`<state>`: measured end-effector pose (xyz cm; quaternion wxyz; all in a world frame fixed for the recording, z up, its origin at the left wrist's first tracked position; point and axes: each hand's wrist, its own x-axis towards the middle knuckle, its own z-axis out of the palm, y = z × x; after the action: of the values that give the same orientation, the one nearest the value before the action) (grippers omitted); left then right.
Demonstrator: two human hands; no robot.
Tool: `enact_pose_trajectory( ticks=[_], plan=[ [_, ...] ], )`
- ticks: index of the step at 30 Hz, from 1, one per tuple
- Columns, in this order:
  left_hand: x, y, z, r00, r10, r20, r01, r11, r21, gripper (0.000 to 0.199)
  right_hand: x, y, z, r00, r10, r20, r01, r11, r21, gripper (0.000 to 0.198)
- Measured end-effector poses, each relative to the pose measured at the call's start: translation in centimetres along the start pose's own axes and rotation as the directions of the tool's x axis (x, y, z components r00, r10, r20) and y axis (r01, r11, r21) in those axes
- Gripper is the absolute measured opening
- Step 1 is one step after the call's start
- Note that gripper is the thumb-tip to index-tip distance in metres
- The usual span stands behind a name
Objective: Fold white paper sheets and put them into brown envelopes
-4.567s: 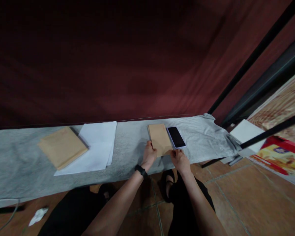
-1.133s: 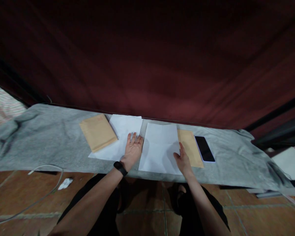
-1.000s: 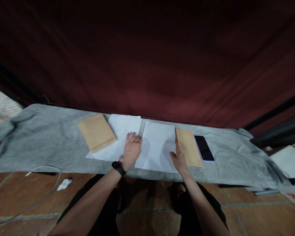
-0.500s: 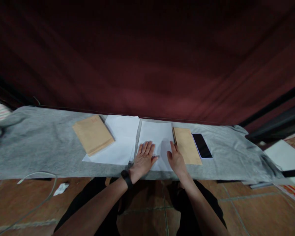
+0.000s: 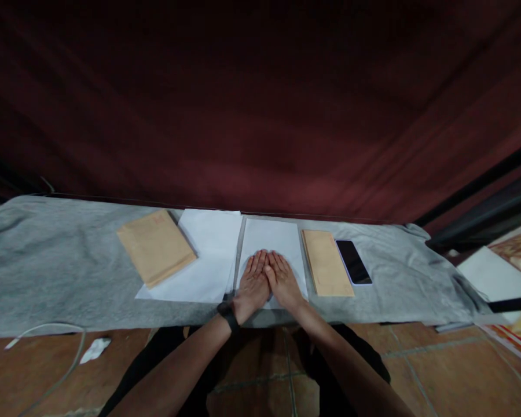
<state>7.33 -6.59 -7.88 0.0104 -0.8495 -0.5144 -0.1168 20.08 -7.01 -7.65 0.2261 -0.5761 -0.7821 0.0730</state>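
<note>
A white sheet of paper (image 5: 271,234) lies in front of me on the grey cloth. Flat on its near half rests my left hand (image 5: 254,282), fingers stretched forward, a black band on the wrist. My right hand (image 5: 285,284) lies beside it, touching it, also flat with its fingers extended. To the right is a brown envelope stack (image 5: 329,263). On the left, another pile of brown envelopes (image 5: 157,246) partly covers more white sheets (image 5: 212,255).
A phone (image 5: 354,262) with a dark screen lies right of the envelopes. Grey cloth (image 5: 69,255) covers the long narrow surface, with a dark red curtain (image 5: 260,145) behind it. A white cable (image 5: 76,353) and crumpled tissue (image 5: 95,350) are at the lower left.
My right hand has moved left from the paper's right edge and now lies flat against my left hand. The left hand stays on the sheet. The view has shifted slightly.
</note>
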Motion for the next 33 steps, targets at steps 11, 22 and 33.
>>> enact_pose_trajectory(
  ticks=[11,22,33],
  plan=[
    [-0.1,-1.8,1.2,0.970,-0.203,-0.130,0.198,0.979,-0.052,0.061,-2.0,4.3,0.1,0.985,0.024,-0.174,-0.072,0.957,-0.279,0.063],
    [-0.2,-2.1,1.0,0.966,-0.220,-0.134,0.215,0.975,-0.051,0.064,-2.6,5.4,-0.3,0.974,0.038,-0.222,-0.096,0.962,-0.255,0.065],
    [0.0,-1.9,0.3,0.968,-0.223,-0.116,0.222,0.975,-0.021,0.064,-2.3,5.9,-0.7,0.978,0.095,-0.186,-0.124,0.980,-0.155,0.064]
  ],
)
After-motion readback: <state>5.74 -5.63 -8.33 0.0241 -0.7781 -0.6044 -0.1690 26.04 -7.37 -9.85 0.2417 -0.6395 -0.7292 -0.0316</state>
